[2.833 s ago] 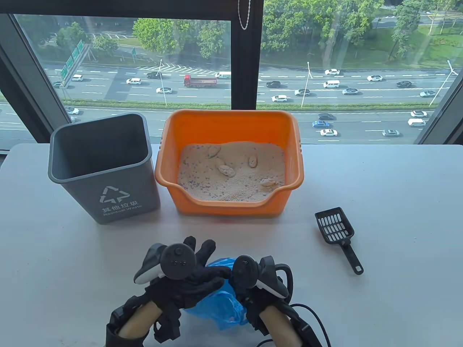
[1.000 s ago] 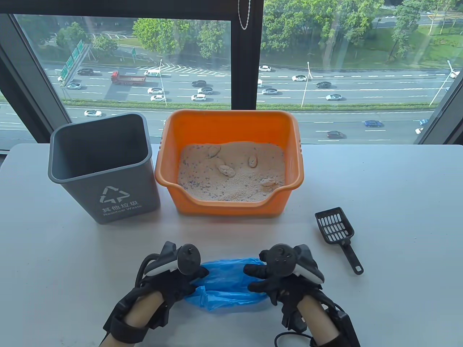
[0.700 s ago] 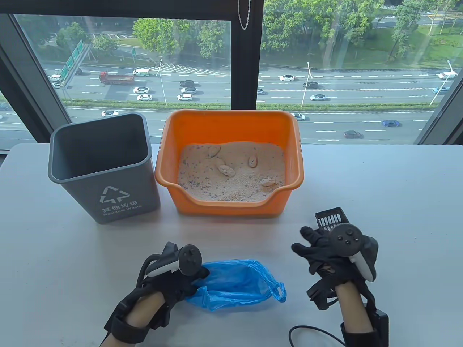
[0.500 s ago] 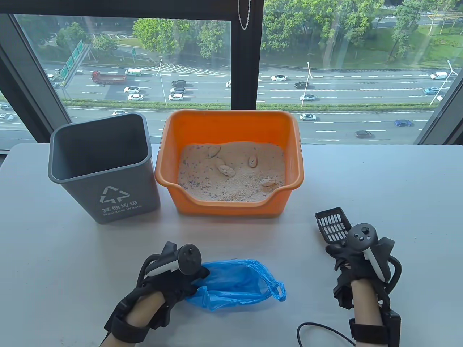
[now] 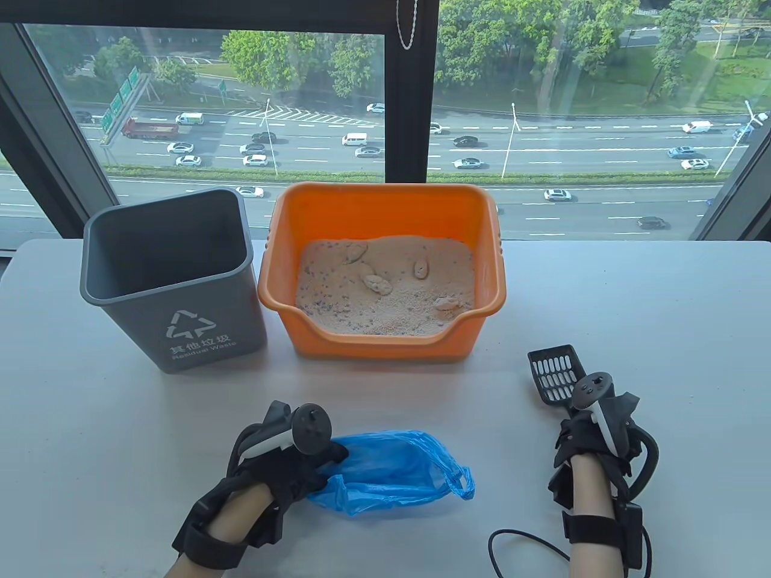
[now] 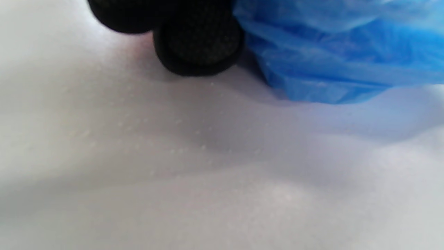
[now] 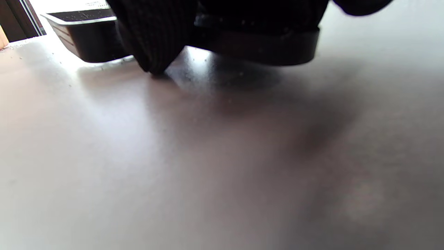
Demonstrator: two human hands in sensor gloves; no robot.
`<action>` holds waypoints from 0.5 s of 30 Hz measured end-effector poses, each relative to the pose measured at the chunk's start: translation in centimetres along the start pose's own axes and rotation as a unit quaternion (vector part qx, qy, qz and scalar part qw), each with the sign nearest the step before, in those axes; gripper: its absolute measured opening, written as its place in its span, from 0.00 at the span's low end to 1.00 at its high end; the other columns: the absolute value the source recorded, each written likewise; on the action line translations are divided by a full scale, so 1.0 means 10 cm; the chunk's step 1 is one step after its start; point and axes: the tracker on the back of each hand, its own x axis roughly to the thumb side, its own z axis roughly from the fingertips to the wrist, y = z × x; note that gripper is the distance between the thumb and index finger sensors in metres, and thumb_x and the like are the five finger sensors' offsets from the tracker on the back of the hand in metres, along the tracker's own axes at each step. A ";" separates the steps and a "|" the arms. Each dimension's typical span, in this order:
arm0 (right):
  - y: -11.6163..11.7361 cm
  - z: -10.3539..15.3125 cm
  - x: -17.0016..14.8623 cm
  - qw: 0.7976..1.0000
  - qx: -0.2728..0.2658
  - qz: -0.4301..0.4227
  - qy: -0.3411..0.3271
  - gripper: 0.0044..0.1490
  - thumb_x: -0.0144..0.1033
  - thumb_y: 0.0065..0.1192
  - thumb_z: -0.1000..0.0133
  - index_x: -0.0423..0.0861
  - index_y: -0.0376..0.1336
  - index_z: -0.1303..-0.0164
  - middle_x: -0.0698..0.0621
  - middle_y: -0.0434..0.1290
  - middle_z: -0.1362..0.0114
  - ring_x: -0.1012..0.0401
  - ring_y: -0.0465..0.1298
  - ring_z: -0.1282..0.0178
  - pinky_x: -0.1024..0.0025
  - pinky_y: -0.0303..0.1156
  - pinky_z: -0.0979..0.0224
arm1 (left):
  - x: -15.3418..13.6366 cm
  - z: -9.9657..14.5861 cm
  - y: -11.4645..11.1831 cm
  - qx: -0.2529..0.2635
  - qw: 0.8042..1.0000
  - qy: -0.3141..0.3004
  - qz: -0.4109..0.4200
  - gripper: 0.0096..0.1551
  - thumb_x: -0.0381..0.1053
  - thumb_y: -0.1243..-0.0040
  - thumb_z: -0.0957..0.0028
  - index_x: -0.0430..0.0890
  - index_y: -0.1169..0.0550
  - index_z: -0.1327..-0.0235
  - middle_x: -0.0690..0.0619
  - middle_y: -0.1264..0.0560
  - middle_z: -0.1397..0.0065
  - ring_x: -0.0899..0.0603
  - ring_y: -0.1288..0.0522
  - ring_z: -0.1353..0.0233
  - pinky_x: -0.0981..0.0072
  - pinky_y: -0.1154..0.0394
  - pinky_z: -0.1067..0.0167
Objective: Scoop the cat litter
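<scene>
Writing: the grey bin (image 5: pixel 174 283) carries a white recycling triangle, a row of Chinese characters and the English words "Residual Waste".
Scoop: the black slotted scoop (image 5: pixel 557 372) lies on the desk (image 5: pixel 662 313) right of the orange litter box (image 5: pixel 380 271); its long axis runs from the near right to the far left, blade pointing away from the person.
Right hand: the right hand (image 5: pixel 593 430) covers the scoop's handle, fingers curled round it in the right wrist view.
Left hand: the left hand (image 5: pixel 283 463) grips the left edge of the blue plastic bag (image 5: pixel 397 469), which lies crumpled on the desk.
Litter: sandy litter with four pale clumps (image 5: pixel 376 283) fills the box.
</scene>
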 end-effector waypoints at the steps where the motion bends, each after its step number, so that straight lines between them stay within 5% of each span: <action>1: 0.00 0.04 0.03 1.000 -0.005 -0.012 -0.010 0.36 0.43 0.68 0.51 0.39 0.62 0.36 0.35 0.60 0.32 0.52 0.66 0.46 0.49 0.61 0.41 | 0.00 0.00 0.00 0.000 1.000 0.000 0.000 0.34 0.55 0.34 0.48 0.72 0.38 0.32 0.57 0.25 0.46 0.52 0.19 0.57 0.69 0.22 0.58; 9: -0.14 0.43 0.28 0.992 0.023 -0.055 -0.112 0.36 0.41 0.69 0.52 0.39 0.62 0.37 0.35 0.60 0.32 0.50 0.66 0.46 0.48 0.61 0.41 | -0.01 0.00 0.00 0.001 1.000 0.001 -0.001 0.34 0.55 0.34 0.48 0.72 0.38 0.32 0.57 0.25 0.46 0.52 0.19 0.57 0.69 0.22 0.58; 15: -0.24 0.94 0.56 0.968 0.080 -0.071 -0.226 0.36 0.37 0.69 0.52 0.38 0.62 0.36 0.33 0.56 0.29 0.47 0.65 0.42 0.46 0.59 0.39 | 0.00 0.00 -0.01 0.007 1.000 0.000 -0.006 0.34 0.55 0.34 0.48 0.71 0.38 0.32 0.57 0.24 0.47 0.52 0.19 0.57 0.69 0.22 0.58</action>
